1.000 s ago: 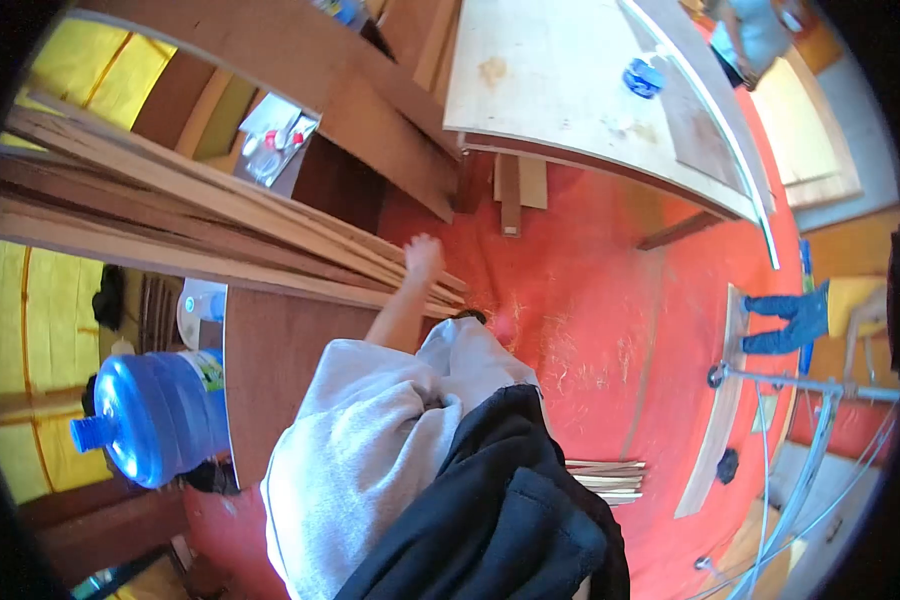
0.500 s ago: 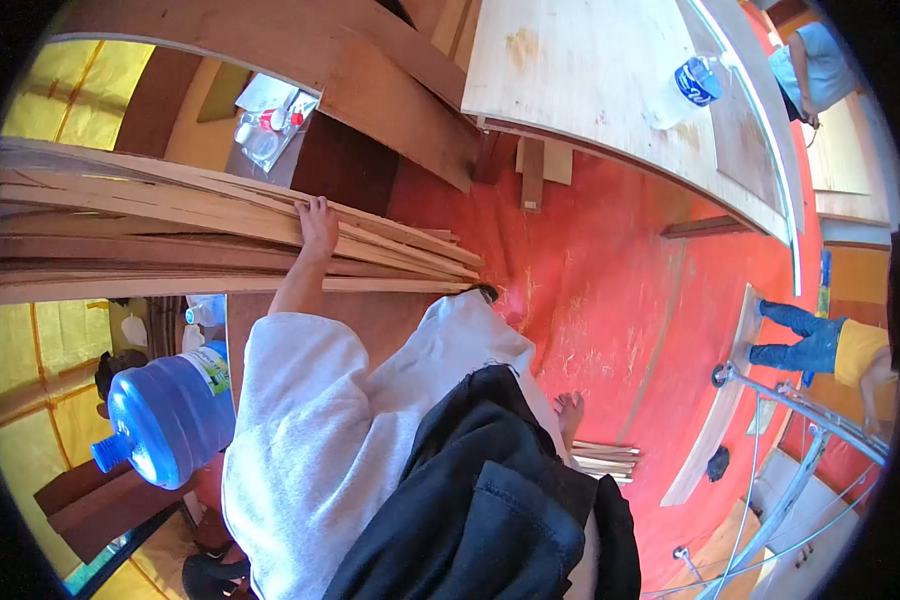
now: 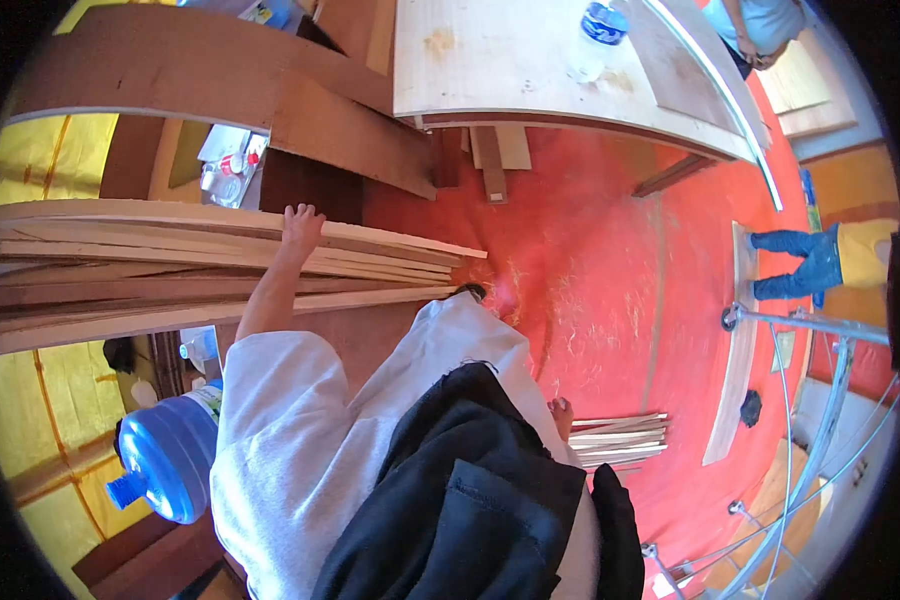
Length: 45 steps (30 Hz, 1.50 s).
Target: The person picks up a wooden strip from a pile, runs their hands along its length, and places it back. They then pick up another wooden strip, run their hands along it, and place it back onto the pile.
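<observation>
One bundle of long wooden strips [image 3: 190, 250] in reach at left, with uneven ends jutting over the red floor covering [image 3: 610, 300]. Pictured with left hand [image 3: 302, 228] on the uppermost strip, fingers bent over its edge; cannot tell whether clamped tight or merely resting. At right, beside the body, right hand [image 3: 561, 415] partly hidden, with fingers curled; cannot tell whether holding anything. Visible near that hand: smaller pile of wood strips [image 3: 620, 440]. Probably best handled, given such slender lengths, with a broad hold and support near mid-length to limit flexing, fingers clear of rough edges and narrow gaps. Mind the far ends when turning, with blue water jug [image 3: 175, 455] just beside.
</observation>
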Each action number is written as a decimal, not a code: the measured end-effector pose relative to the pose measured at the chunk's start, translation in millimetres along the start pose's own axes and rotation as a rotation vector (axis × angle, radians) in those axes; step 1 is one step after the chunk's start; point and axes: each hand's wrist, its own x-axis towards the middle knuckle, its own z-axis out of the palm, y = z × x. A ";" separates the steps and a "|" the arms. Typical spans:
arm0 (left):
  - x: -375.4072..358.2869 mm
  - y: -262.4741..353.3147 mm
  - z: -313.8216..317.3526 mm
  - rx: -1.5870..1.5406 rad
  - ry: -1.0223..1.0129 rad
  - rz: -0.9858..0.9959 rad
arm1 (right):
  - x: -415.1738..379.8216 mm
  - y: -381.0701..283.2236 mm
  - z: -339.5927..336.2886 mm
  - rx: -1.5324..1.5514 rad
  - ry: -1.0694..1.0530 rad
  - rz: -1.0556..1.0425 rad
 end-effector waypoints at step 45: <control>110.9 168.7 -379.2 -1.572 1.324 0.098 | -128.6 -203.2 2.7 -0.157 0.185 -1.038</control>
